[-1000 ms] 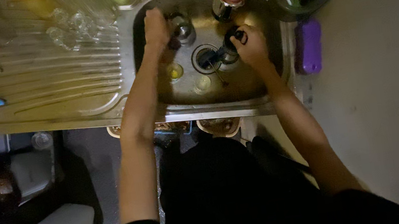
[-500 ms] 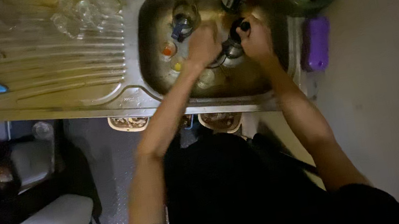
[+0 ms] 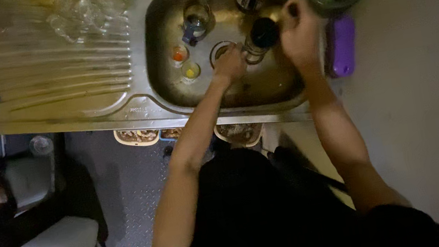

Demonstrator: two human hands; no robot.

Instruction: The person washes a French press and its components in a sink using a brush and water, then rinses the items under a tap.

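Over the steel sink [image 3: 163, 62], the left hand [image 3: 230, 64] had its fingers curled around the lower end of a dark cup [image 3: 261, 35], while the right hand [image 3: 298, 28] was closed at its rim; what the right held, I could not tell. Wet metal could let the cup slip onto the mug [image 3: 196, 20] and small cups [image 3: 184, 62] close by. The purple bottle [image 3: 341, 46] crowded the right edge; the drainboard [image 3: 47, 74] offered open room.

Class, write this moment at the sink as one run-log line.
left hand: grips dark cup | right hand: at cup's rim | place: steel sink | nearby: purple bottle
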